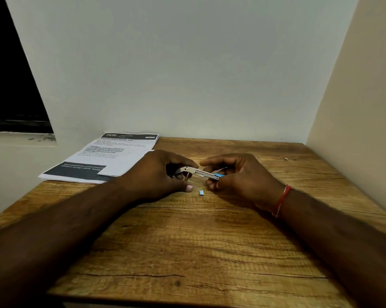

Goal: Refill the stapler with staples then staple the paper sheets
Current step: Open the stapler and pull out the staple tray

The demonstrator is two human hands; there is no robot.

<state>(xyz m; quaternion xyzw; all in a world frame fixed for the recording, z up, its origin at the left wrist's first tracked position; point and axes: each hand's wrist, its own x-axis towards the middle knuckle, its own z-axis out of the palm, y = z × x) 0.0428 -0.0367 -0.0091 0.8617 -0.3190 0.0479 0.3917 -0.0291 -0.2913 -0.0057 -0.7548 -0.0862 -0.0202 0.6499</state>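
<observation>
Far left there's a dark window (14, 85) cut into the pale wall. Below it, at the back-left corner of the wooden table (187, 252), sit the paper sheets (103, 158), a loose printed stack with dark bands across the top and bottom, lying flat and hanging a bit over the table's left edge. Nothing's touching them.

Next up is the left hand (156, 172), just right of the paper. Its fingers are curled round the back end of the stapler (198, 172), gripping it firmly, with the thumb tip pointing down toward the tabletop. The stapler is a small metal one, held low over the middle of the table between the 2 hands. Its thin metal rail sticks out to the right and ends in a blue bit.

The right hand (238, 174) has that blue end pinched between thumb and curled fingers, with the index finger stretched out above the rail. So both hands are clamped on the same stapler, 1 at each end.

Just below the gap between the hands, 1 small block of staples (201, 192) lies on the wood, near the left thumb but not touching either hand.

There's a red thread (281, 200) round the right wrist, and 1 tiny pale scrap (286, 159) sits further back on the right. Can't tell what that is.
</observation>
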